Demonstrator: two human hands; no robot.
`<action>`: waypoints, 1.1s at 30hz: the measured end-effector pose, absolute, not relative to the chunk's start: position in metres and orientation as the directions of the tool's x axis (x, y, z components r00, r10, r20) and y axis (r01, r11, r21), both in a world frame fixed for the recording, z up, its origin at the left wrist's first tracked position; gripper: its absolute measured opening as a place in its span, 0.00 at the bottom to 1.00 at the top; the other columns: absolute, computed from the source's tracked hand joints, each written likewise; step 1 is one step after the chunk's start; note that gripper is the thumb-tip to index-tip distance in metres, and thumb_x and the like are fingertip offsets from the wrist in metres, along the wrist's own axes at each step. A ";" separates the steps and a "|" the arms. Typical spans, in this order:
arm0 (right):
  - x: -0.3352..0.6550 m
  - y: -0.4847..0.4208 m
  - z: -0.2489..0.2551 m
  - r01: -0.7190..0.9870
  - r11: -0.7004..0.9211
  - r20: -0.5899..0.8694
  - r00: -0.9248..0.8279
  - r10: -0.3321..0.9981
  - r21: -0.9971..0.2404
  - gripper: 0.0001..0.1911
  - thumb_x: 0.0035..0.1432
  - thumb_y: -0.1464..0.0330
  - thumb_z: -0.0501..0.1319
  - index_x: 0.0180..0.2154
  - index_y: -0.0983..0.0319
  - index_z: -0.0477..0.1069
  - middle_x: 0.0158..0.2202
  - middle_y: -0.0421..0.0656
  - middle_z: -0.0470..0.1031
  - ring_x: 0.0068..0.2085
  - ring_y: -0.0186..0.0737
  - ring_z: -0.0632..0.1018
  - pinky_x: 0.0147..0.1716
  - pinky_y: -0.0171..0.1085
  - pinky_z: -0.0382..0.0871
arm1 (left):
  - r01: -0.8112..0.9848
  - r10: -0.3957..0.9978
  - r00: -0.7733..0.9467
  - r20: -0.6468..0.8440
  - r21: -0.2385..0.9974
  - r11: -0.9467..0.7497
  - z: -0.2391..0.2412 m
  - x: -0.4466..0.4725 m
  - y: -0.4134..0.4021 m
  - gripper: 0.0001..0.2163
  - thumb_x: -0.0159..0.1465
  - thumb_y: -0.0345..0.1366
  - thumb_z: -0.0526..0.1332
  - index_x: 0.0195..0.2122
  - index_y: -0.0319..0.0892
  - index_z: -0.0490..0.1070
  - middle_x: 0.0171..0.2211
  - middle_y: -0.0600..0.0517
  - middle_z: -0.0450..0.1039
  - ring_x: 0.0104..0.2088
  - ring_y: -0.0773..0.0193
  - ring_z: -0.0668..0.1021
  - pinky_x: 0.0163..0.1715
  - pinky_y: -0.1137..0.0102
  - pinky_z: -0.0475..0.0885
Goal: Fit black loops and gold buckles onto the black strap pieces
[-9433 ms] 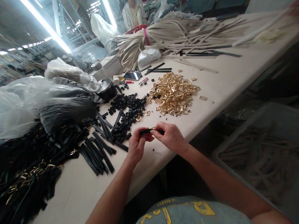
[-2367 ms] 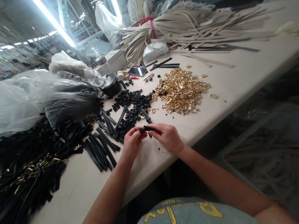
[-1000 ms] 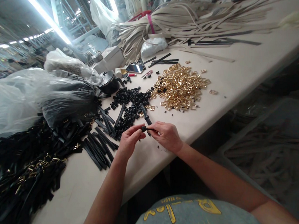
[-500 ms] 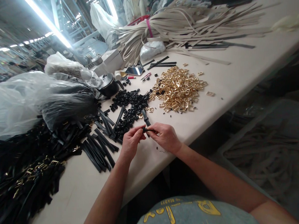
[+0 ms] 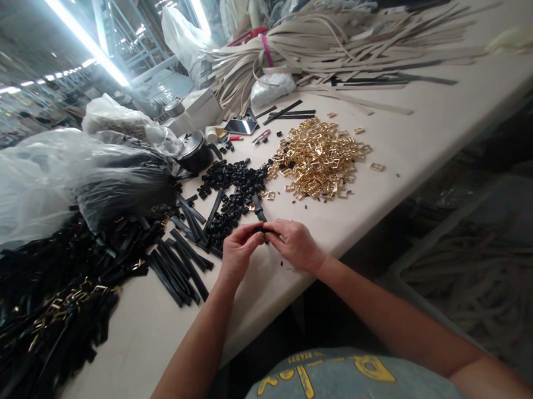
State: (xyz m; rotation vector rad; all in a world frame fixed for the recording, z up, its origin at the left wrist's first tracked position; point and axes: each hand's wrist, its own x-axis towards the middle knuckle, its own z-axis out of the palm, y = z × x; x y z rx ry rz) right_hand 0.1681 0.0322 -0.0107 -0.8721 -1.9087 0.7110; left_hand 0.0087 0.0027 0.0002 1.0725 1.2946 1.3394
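My left hand (image 5: 238,250) and my right hand (image 5: 293,242) meet above the near edge of the pale table (image 5: 412,141), fingers pinched together on a short black strap (image 5: 257,208) that points away from me. Just beyond my fingers lies a heap of small black loops (image 5: 233,189). A heap of gold buckles (image 5: 320,157) lies further back to the right. Loose black straps (image 5: 185,261) lie to the left of my left hand.
A big pile of black straps with gold buckles (image 5: 41,313) fills the near left. Clear plastic bags (image 5: 48,176) sit behind it. Cream straps (image 5: 328,42) are bundled at the far end, near a phone (image 5: 240,126) and a black pot (image 5: 195,153). A person sits far back. A grey bin (image 5: 478,258) stands right.
My hands have drawn closer together on the strap, so less of it shows between them. The view has shifted slightly.
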 end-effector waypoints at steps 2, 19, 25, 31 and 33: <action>0.168 0.033 -0.012 0.236 0.566 0.461 -0.381 0.801 -0.790 0.16 0.62 0.73 0.55 0.50 0.62 0.73 0.42 0.47 0.80 0.40 0.40 0.81 0.42 0.36 0.72 | -0.087 0.982 -0.185 -0.021 0.996 0.005 0.001 0.009 0.003 0.15 0.51 0.39 0.72 0.39 0.41 0.78 0.32 0.51 0.79 0.28 0.67 0.78 0.32 0.71 0.75; 0.171 0.031 -0.006 0.163 0.423 0.356 -0.326 0.876 -0.891 0.28 0.63 0.66 0.58 0.62 0.61 0.58 0.27 0.37 0.75 0.28 0.35 0.76 0.33 0.33 0.69 | 0.214 0.997 -0.079 0.023 0.977 -0.005 0.013 0.013 -0.002 0.13 0.60 0.44 0.64 0.24 0.40 0.75 0.22 0.54 0.69 0.24 0.70 0.70 0.29 0.73 0.66; 0.172 0.028 -0.004 0.177 0.475 0.415 -0.292 0.862 -0.862 0.26 0.61 0.68 0.59 0.60 0.60 0.61 0.26 0.35 0.73 0.26 0.32 0.74 0.31 0.31 0.67 | -0.207 0.977 -0.161 -0.139 0.973 0.104 0.004 0.015 0.002 0.14 0.50 0.40 0.72 0.35 0.41 0.74 0.26 0.56 0.72 0.23 0.73 0.73 0.26 0.76 0.68; 0.170 0.026 -0.005 0.188 0.533 0.469 -0.296 0.832 -0.825 0.23 0.59 0.71 0.59 0.56 0.61 0.62 0.26 0.35 0.72 0.27 0.32 0.75 0.32 0.31 0.67 | -0.467 0.928 -0.113 -0.355 0.843 0.265 0.007 0.011 0.006 0.20 0.45 0.36 0.75 0.38 0.40 0.74 0.28 0.56 0.74 0.24 0.76 0.75 0.27 0.80 0.71; 0.169 0.026 -0.006 0.192 0.541 0.473 -0.308 0.826 -0.819 0.22 0.58 0.71 0.59 0.55 0.61 0.62 0.26 0.35 0.72 0.26 0.32 0.74 0.31 0.31 0.66 | -0.493 0.913 -0.091 -0.398 0.815 0.306 0.007 0.010 0.005 0.20 0.45 0.36 0.75 0.38 0.40 0.74 0.29 0.55 0.74 0.23 0.76 0.75 0.26 0.81 0.71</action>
